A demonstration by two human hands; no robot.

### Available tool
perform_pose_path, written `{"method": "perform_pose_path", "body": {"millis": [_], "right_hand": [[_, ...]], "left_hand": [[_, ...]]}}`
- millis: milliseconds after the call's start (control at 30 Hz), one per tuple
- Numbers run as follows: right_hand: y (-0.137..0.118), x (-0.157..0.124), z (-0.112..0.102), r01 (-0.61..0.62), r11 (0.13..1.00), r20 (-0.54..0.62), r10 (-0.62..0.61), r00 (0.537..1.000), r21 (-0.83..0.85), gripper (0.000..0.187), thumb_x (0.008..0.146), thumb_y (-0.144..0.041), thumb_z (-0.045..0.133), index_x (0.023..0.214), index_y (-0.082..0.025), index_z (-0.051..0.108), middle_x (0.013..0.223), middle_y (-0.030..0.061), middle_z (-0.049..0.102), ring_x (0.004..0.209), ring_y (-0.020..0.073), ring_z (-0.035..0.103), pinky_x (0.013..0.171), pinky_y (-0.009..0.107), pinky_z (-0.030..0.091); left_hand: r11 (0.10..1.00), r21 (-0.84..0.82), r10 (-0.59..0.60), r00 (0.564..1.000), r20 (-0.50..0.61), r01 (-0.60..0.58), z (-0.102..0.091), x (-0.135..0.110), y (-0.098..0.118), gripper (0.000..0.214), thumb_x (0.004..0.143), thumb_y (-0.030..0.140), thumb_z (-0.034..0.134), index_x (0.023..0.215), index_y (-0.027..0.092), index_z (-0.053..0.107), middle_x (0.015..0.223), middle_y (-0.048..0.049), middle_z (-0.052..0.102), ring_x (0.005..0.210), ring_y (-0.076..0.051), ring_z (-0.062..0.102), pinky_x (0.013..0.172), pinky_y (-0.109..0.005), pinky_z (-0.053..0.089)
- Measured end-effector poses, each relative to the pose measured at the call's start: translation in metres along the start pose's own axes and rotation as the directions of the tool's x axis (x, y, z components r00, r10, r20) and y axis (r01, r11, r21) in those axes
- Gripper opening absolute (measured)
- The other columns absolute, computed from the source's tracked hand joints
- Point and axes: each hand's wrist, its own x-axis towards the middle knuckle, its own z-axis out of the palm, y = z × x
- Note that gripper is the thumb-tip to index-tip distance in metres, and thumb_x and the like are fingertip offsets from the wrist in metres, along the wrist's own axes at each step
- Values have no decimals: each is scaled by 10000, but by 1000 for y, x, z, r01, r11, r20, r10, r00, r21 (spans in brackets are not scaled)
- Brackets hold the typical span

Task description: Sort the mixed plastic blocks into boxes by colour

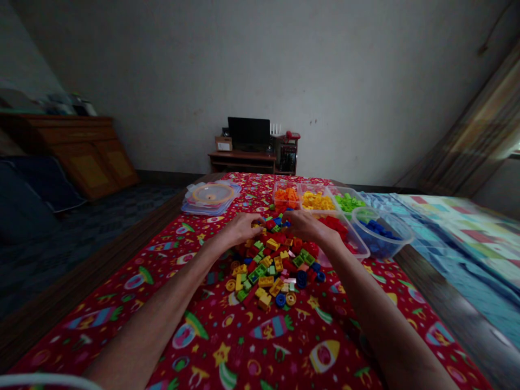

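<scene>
A heap of toy building blocks (266,281) in yellow, green, red, blue and pink is spread over the red patterned tablecloth (244,346). My left hand (242,227) reaches to the far left side of the heap, its fingers curled at some yellow pieces; what lies between them is too small to make out. Opposite it, my right hand (303,225) bends down over the far right side, near blue and red blocks. Its fingers are bent together and their tips are partly hidden. A small gap separates the two hands.
Beyond my right hand stands a clear divided tray (368,252) with orange, yellow, green and red blocks in separate compartments. Right of it, a round clear tub (392,246) holds blue blocks. Stacked lids (211,197) lie at the left back. A white rim (52,379) shows bottom left.
</scene>
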Motion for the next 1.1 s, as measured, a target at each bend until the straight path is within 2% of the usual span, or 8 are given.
{"method": "perform_pose_path", "body": {"millis": [167,267,367,600,700,800,967,1100], "right_hand": [[5,0,1,12,994,-112,0,994,107,352,774,-128,593,1121,-181,611,1003,77,654,899,178,582,757,264,431],[7,0,-2,50,990,-127,-33,991,131,451,769,-54,515,1199,-178,579,981,68,655,886,170,579,762,265,433],[5,-1,-7,29,996,-59,-25,998,83,511,741,-13,501,1213,-189,587,987,73,658,907,180,585,771,265,436],[-9,1,10,2,990,30,3,1000,-140,282,812,-103,497,1034,-155,663,997,119,670,929,208,613,768,281,437],[-13,1,19,-17,979,9,19,1000,-202,293,826,-94,481,1054,-166,651,1080,126,661,972,209,609,754,269,422],[-13,2,18,-25,981,9,28,1000,-191,262,834,-83,451,959,-148,672,988,128,684,868,194,622,690,255,401],[-9,5,5,-18,999,-202,9,979,-44,220,854,-139,448,918,-134,658,840,98,679,733,161,580,626,244,361],[-14,10,5,93,986,-328,-43,944,138,146,812,-137,519,882,-143,647,820,58,672,709,127,565,631,216,358]], "left_hand": [[946,-321,1,995,-99,-33,-5,1,8,279,756,308,524,899,177,724,846,-25,711,778,-194,632,688,-251,479],[837,-545,-58,998,-14,41,-3,-1,8,361,810,407,492,973,160,699,742,-12,656,581,-141,564,525,-232,447],[711,-696,-58,995,82,99,0,-3,4,408,820,475,503,1017,159,672,714,-3,612,501,-100,505,459,-205,397],[643,-740,-126,980,153,199,0,-7,11,330,769,466,603,847,148,639,595,31,532,485,-86,478,472,-197,400],[550,-806,-138,975,173,220,-2,-9,18,312,754,453,640,818,151,589,634,36,535,503,-75,490,489,-186,423],[426,-872,-165,968,187,241,-3,-9,22,262,780,394,649,813,144,578,703,14,575,529,-62,507,489,-162,424],[198,-943,-240,946,217,267,-3,-7,26,146,860,291,584,838,150,612,828,-27,644,682,-88,604,584,-167,486],[32,-960,-299,919,257,278,0,-4,31,175,907,236,505,807,151,622,867,-37,667,748,-99,627,699,-203,531]]}}
